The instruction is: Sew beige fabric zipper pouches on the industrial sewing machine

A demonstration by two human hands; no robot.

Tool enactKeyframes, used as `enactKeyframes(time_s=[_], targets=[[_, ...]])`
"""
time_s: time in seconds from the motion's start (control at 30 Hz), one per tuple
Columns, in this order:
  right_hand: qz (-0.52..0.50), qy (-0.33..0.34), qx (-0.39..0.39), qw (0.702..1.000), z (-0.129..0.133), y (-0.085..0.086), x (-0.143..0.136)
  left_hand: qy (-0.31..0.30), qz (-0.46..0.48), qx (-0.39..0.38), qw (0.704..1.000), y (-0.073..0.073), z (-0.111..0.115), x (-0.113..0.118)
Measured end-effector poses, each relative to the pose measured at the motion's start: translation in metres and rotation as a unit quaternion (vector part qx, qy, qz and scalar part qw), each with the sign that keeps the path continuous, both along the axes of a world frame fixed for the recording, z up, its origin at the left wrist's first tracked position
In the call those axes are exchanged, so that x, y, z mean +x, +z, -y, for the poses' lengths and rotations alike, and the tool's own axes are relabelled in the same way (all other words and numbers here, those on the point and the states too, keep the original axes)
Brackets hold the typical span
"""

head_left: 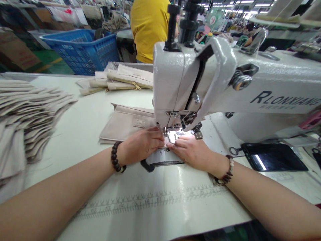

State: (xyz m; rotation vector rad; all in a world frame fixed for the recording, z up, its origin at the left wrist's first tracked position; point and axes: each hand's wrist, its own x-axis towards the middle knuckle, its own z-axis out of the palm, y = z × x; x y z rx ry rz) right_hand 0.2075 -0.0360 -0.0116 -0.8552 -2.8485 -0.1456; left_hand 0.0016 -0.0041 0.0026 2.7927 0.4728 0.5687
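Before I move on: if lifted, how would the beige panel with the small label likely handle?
The beige panel probably flexes, since its far left corner looks bent. It seems light, being thin. It would likely slide, not roll, lying flat beside the left hand.

Beige pouch [124, 125] partly hidden behind sewing machine [173, 80]

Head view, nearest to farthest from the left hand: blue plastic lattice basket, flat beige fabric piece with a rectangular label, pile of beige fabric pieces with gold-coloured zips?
From the left hand:
1. Flat beige fabric piece with a rectangular label: just beyond the hand.
2. Pile of beige fabric pieces with gold-coloured zips: farther back.
3. Blue plastic lattice basket: farthest, upper left.
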Motion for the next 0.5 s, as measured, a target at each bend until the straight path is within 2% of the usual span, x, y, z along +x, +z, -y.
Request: enactKeyframes(time_s=[0.2,0.33,0.5], targets=[[0.027,-0.004,-0.009,1.000,0.002,0.004,-0.003,0.009,0.006,0.052,0.999,0.003,-0.001,0.000],[0.027,-0.022,0.000,0.999,0.005,0.010,-0.006,0.033,0.018,0.063,0.997,0.001,-0.003,-0.001],[0.014,-0.010,0.017,1.000,0.007,0.010,-0.006,0.060,0.001,0.053,0.997,-0.004,-0.006,-0.002]])
